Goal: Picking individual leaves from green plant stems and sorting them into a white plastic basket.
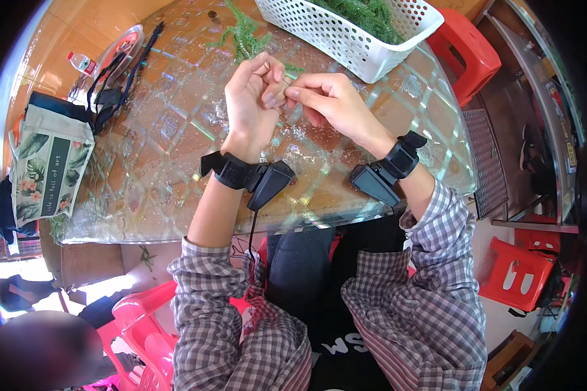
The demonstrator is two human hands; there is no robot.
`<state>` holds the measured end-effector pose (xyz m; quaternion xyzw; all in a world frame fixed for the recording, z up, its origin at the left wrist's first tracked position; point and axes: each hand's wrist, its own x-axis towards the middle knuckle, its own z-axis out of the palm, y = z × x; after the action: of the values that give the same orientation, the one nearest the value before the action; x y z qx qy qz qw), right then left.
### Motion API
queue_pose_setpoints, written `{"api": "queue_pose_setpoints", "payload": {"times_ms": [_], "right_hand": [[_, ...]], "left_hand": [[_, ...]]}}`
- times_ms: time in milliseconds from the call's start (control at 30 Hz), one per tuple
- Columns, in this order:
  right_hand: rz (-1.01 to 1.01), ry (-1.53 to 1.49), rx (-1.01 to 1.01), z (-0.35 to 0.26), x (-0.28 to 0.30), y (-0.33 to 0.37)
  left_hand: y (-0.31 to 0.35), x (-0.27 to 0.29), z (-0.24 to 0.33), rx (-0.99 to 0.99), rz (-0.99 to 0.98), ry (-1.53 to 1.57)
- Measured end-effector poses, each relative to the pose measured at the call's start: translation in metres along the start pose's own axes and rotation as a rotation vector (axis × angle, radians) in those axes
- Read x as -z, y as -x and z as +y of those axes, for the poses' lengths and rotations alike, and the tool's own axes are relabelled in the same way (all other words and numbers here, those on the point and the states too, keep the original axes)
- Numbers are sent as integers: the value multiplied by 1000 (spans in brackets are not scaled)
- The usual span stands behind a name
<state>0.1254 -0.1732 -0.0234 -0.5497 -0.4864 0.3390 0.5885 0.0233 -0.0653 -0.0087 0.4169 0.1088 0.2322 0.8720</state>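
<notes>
Over the glass-topped table (169,189), my two hands come together fingertip to fingertip. My left hand (251,98) is turned palm up, its fingers curled in. Thumb and forefinger of my right hand (336,104) are pinched right beside the left fingertips, on something thin and small that I cannot make out. Just beyond my left hand shows a green needle-leaved sprig (244,38), partly hidden by the fingers; I cannot tell whether it is held or lies on the table. Small pale flecks dot the glass around my hands.
A white perforated basket (346,45) of green sprigs (372,18) stands at the far right. Beside it is a red stool (466,55). At left are a leaf-patterned bag (49,173), a small bottle (81,63) and a clear round container (125,51). A pink chair (143,319) stands lower left.
</notes>
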Motion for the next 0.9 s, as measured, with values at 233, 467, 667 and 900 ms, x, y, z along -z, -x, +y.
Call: {"api": "queue_pose_setpoints", "payload": {"times_ms": [233, 467, 667, 900], "right_hand": [[-12, 0, -13, -3, 0, 1], [-7, -10, 0, -2, -1, 0], [-24, -19, 5, 1, -1, 0], [-66, 5, -35, 0, 1, 0]], "left_hand": [[1, 0, -1, 6, -5, 106], [-3, 5, -2, -6, -36, 63], [-1, 2, -1, 12, -37, 40], [1, -2, -1, 6, -10, -27]]}}
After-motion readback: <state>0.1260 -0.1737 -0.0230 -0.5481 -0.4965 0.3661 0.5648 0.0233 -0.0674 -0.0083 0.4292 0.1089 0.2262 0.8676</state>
